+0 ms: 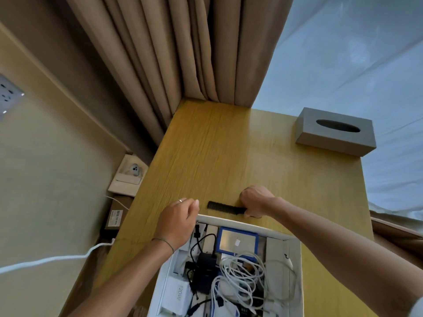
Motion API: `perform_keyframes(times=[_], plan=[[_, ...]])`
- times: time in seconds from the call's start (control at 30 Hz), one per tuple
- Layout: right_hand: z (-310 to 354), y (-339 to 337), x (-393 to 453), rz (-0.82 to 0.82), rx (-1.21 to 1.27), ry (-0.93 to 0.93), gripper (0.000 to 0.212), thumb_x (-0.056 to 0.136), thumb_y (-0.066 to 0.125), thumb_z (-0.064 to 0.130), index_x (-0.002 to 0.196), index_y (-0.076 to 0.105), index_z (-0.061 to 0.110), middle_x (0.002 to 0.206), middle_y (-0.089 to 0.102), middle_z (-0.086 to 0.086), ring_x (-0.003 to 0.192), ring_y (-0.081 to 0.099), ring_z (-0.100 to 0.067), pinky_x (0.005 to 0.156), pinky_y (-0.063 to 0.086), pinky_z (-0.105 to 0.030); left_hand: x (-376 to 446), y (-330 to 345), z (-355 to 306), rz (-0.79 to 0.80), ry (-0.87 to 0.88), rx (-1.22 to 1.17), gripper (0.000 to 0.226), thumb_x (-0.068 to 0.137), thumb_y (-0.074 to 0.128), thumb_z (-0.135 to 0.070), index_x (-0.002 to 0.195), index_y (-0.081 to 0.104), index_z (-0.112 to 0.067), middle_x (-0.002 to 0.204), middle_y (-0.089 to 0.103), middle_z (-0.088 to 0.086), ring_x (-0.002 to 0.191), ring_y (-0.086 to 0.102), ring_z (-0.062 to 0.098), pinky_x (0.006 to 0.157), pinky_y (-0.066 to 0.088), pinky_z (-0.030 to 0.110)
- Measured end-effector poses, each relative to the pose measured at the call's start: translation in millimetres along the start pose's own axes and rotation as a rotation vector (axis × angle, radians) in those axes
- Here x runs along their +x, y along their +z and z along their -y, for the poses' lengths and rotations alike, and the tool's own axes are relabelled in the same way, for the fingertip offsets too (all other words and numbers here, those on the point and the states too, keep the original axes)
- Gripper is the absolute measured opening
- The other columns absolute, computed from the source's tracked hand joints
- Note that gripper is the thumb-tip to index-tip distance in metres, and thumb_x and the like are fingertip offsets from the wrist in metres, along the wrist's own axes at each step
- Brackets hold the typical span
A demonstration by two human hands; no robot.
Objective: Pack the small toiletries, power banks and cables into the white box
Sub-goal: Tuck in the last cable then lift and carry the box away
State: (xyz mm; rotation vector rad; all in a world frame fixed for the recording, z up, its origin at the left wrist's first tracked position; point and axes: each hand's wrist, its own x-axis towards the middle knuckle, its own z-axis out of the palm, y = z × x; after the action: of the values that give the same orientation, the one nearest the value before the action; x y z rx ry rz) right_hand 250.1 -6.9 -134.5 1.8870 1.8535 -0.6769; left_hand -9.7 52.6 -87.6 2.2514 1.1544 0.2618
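Note:
A white box [295,266] stands on the wooden table [217,156] at the near edge. Inside lie tangled white cables [238,277], a black charger with black cable [204,264], a blue-framed flat item [238,242] and a white 20W adapter [177,294]. A black comb [223,206] lies on the table just beyond the box's far rim. My right hand [256,201] grips the comb's right end. My left hand [177,221] hovers over the box's far left corner with fingers loosely curled, holding nothing.
A grey tissue box [335,131] stands at the table's far right corner. Beige curtains [183,53] hang behind the table. A white cable [50,259] runs off to the left, beside a wall socket [129,175] and a cardboard box [116,216] below.

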Motion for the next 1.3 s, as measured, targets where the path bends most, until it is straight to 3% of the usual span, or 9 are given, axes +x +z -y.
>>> perform_keyframes(times=[0.17,0.37,0.47,0.57,0.67,0.87,1.07,1.2,1.3], plan=[[3,-9,-11,0.002,0.166,0.08,0.023,0.096,0.063,0.03,0.112,0.067,0.014,0.086,0.063,-0.001,0.072,0.058,-0.016,0.059,0.05,-0.029,-2,0,0,-0.069,0.035,0.0,0.04,0.103,0.046,-0.025,0.065,0.051,-0.012,0.062,0.05,-0.002,0.058,0.045,0.013,0.049,0.033,0.03],[8,-51,-56,-0.2,0.534,0.192,0.016,0.096,0.065,0.025,0.111,0.069,0.02,0.088,0.068,0.003,0.079,0.067,-0.014,0.071,0.059,-0.033,-2,-2,-3,-0.05,0.023,-0.082,0.041,0.102,0.048,-0.021,0.063,0.051,-0.01,0.057,0.044,-0.003,0.051,0.035,0.011,0.048,0.026,0.029],[20,-69,-93,-0.269,0.663,0.193,0.005,0.096,0.066,0.024,0.099,0.069,0.025,0.079,0.063,0.012,0.07,0.06,-0.005,0.06,0.043,-0.021,-2,-2,-2,-0.027,0.015,-0.135,0.043,0.102,0.048,-0.022,0.062,0.051,-0.008,0.051,0.037,-0.005,0.047,0.029,0.011,0.047,0.023,0.029],[42,-75,-134,-0.309,0.757,0.215,0.021,0.096,0.066,0.023,0.079,0.06,0.033,0.075,0.064,0.009,0.068,0.061,-0.01,0.061,0.044,-0.024,-2,-1,0,-0.018,0.009,-0.174,0.043,0.101,0.049,-0.021,0.061,0.051,-0.005,0.049,0.037,-0.001,0.047,0.029,0.015,0.048,0.022,0.029],[68,-65,-169,-0.317,0.802,0.252,0.017,0.094,0.068,0.024,0.078,0.063,0.028,0.077,0.068,0.003,0.068,0.064,-0.014,0.063,0.05,-0.029,-2,-1,3,-0.015,-0.003,-0.194,0.042,0.1,0.048,-0.022,0.062,0.052,-0.005,0.048,0.038,0.001,0.046,0.029,0.016,0.049,0.021,0.029],[123,-31,-204,-0.253,0.901,0.235,0.028,0.084,0.079,0.019,0.07,0.06,0.034,0.062,0.061,0.016,0.054,0.05,0.002,0.055,0.04,-0.014,-1,-1,5,0.0,-0.006,-0.184,0.042,0.099,0.047,-0.024,0.062,0.056,-0.007,0.047,0.038,-0.002,0.043,0.028,0.014,0.045,0.019,0.026],[162,14,-202,-0.164,1.164,0.381,0.014,0.096,0.068,0.019,0.087,0.069,0.008,0.064,0.064,-0.001,0.049,0.061,-0.01,0.05,0.05,-0.021,-3,-2,5,0.022,0.004,-0.192,0.045,0.101,0.047,-0.023,0.057,0.05,-0.013,0.047,0.037,-0.003,0.043,0.028,0.013,0.044,0.019,0.023],[182,36,-192,-0.145,1.235,0.489,0.021,0.097,0.066,0.023,0.079,0.071,0.013,0.057,0.066,-0.001,0.051,0.066,-0.014,0.053,0.057,-0.026,-3,-3,2,0.017,-0.006,-0.186,0.046,0.1,0.049,-0.022,0.055,0.044,-0.016,0.048,0.037,-0.002,0.044,0.029,0.014,0.046,0.019,0.026],[190,47,-182,-0.19,1.216,0.555,0.025,0.097,0.067,0.027,0.075,0.071,0.015,0.052,0.066,-0.001,0.044,0.064,-0.011,0.047,0.052,-0.022,-2,-3,3,0.019,-0.006,-0.184,0.046,0.1,0.049,-0.022,0.055,0.042,-0.016,0.049,0.037,0.0,0.045,0.029,0.016,0.048,0.019,0.028]])
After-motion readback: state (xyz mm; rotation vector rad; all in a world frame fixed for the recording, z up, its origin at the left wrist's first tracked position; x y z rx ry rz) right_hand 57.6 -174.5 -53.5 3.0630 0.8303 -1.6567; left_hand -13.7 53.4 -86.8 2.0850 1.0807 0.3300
